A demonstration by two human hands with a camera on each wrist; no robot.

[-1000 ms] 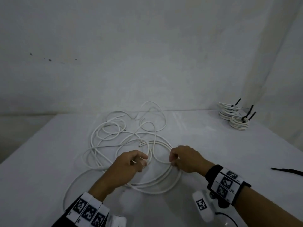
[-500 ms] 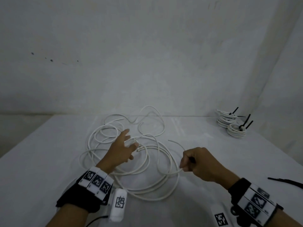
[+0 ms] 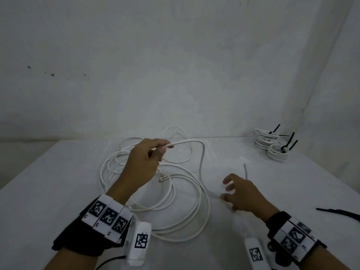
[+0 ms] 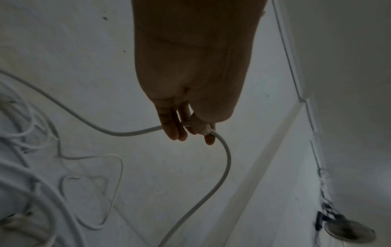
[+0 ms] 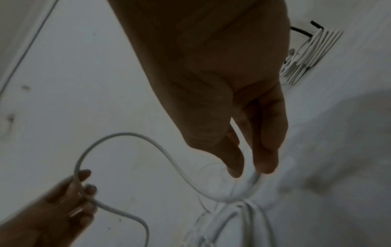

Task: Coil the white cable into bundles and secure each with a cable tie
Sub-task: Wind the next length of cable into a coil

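Observation:
The white cable [image 3: 187, 142] lies in loose, tangled loops on the white table [image 3: 58, 182]. My left hand [image 3: 162, 149] is lifted above the loops and pinches one strand between thumb and fingers [image 4: 196, 132]. From there the strand arcs right, drops, and runs into my right hand [image 3: 228, 191], which hovers low over the table. The right fingers [image 5: 264, 160] curl round the cable [image 5: 127, 135]; its free end [image 3: 245, 170] sticks up behind that hand. In the right wrist view my left hand [image 5: 82, 188] shows holding the same strand.
Finished white bundles [image 3: 278, 152] with black ties stand at the back right corner, also seen as bundles [image 5: 306, 50] in the right wrist view. A loose black cable tie [image 3: 339, 212] lies at the right edge. A wall rises just behind the table.
My left hand has risen from the loops, now pinching a strand and lifting it. The right hand stayed in place, its tight fist loosening, the cable span between the hands growing longer.

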